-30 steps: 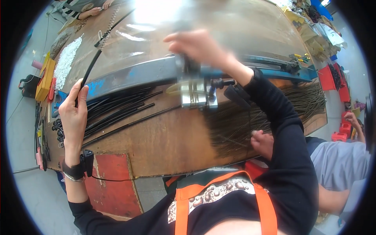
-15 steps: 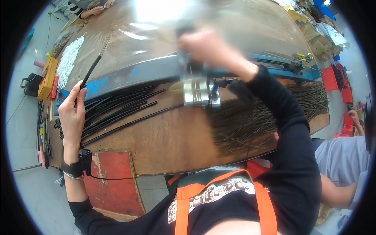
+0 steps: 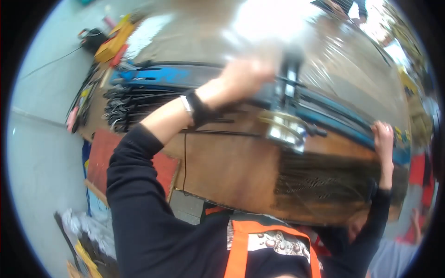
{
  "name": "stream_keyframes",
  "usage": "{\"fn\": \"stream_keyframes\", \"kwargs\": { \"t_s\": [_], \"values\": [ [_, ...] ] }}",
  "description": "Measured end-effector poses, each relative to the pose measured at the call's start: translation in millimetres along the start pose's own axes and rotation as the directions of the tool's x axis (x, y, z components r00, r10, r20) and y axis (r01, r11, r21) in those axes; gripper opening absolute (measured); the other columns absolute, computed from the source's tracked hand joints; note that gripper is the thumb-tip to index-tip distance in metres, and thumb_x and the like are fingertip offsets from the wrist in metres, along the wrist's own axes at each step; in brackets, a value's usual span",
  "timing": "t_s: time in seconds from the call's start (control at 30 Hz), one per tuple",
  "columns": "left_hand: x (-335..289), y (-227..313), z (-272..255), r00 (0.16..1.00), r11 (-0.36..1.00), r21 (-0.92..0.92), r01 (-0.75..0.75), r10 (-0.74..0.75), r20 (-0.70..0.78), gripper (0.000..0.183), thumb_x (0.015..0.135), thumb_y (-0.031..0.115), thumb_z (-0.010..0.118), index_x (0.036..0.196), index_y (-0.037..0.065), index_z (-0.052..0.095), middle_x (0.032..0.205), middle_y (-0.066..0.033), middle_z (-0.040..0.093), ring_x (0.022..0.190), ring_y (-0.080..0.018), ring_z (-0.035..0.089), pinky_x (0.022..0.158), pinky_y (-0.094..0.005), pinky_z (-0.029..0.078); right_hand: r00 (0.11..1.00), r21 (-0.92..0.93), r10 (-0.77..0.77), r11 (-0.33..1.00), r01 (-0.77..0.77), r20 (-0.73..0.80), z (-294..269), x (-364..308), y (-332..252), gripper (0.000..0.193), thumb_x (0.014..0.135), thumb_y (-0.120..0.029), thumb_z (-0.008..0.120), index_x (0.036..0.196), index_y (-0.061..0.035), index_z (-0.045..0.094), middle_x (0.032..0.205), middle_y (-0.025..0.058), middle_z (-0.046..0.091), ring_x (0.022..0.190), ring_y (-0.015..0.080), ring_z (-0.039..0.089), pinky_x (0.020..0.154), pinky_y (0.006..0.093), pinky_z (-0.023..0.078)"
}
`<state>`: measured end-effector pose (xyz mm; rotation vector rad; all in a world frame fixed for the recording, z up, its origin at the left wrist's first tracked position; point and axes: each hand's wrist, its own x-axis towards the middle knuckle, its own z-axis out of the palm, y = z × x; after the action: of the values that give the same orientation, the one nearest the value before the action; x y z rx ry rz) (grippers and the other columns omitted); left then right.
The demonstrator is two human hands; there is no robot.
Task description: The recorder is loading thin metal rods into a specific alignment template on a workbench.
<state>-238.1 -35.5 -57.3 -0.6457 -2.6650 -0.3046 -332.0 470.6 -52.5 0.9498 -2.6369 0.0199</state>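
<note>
A long blue metal rail (image 3: 343, 118) crosses the worktable, carrying a metal carriage (image 3: 289, 129) with a dark upright part. My left hand (image 3: 248, 78) is just left of that upright, smeared by motion, so its grip is unclear. Far to the right, my right hand (image 3: 383, 136) is closed at the right end of the rail; whatever is in its fingers is too small to make out. On the near side of the rail lie several black tubes (image 3: 139, 104) at the left. A spread of thin, dark, coiled lengths (image 3: 324, 178) covers the table at the right.
A red board (image 3: 111, 153) sits by the table's near left edge. The far side of the table bears plastic sheeting (image 3: 343, 69), a white pile (image 3: 146, 37) and a yellow box (image 3: 113, 41). Another person's hands show at the far right edge, and red bins (image 3: 419, 171) stand beyond the table.
The view has turned. My left hand has left the black tube at the left and come to the carriage. My right hand has gone from the carriage's upright to the rail's right end.
</note>
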Motion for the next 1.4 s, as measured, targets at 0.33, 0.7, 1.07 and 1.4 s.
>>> {"fn": "stream_keyframes", "kwargs": {
  "t_s": [0.33,0.7,1.07,1.4],
  "values": [
    [6.7,14.6,8.3,0.992,0.993,-0.042,0.115,-0.112,0.053,0.027,0.094,0.031,0.059,0.078,0.009,0.059,0.07,-0.0129,0.063,0.066,-0.0334,0.064,0.059,-0.0457,0.05,0.991,0.194,0.133,0.972,-0.135,0.026,4.0,3.5,-9.6,0.007,0.093,-0.006,0.056,0.09,-0.0001,0.054,0.083,0.0181,0.059,0.081,0.0353,0.057,0.075,0.0414,0.044],
    [-3.3,13.3,27.1,0.959,0.994,0.106,-0.03,0.059,-0.276,0.016,0.087,0.027,0.065,0.081,0.012,0.063,0.075,-0.008,0.065,0.074,-0.0278,0.067,0.066,-0.0412,0.052,0.987,0.2,0.15,0.97,-0.138,-0.048,10.9,0.3,-11.8,0.008,0.092,-0.006,0.059,0.097,0.0005,0.059,0.089,0.0183,0.062,0.088,0.035,0.059,0.079,0.0416,0.046],
    [5.2,7.3,20.1,1.0,0.995,-0.101,-0.013,0.014,0.012,0.01,0.089,0.017,0.058,0.086,0.009,0.062,0.078,-0.0148,0.067,0.071,-0.0363,0.065,0.062,-0.0455,0.052,0.913,-0.014,-0.221,0.973,0.23,-0.342,-23.5,18.3,-133.6,0.033,0.084,0.002,0.064,0.116,-0.0072,0.065,0.125,0.0092,0.065,0.129,0.03,0.052,0.112,0.0479,0.03],
    [15.3,13.0,19.1,1.0,1.0,-0.022,0.013,-0.013,0.013,0.018,0.094,0.022,0.057,0.083,0.008,0.055,0.073,-0.0138,0.064,0.067,-0.0357,0.063,0.057,-0.0454,0.048,0.899,0.186,-0.181,0.944,0.272,-0.399,-18.1,0.1,-159.2,0.021,0.077,0.002,0.07,0.096,-0.0065,0.069,0.1,0.0051,0.071,0.11,0.0294,0.061,0.1,0.046,0.041]
  ]
}}
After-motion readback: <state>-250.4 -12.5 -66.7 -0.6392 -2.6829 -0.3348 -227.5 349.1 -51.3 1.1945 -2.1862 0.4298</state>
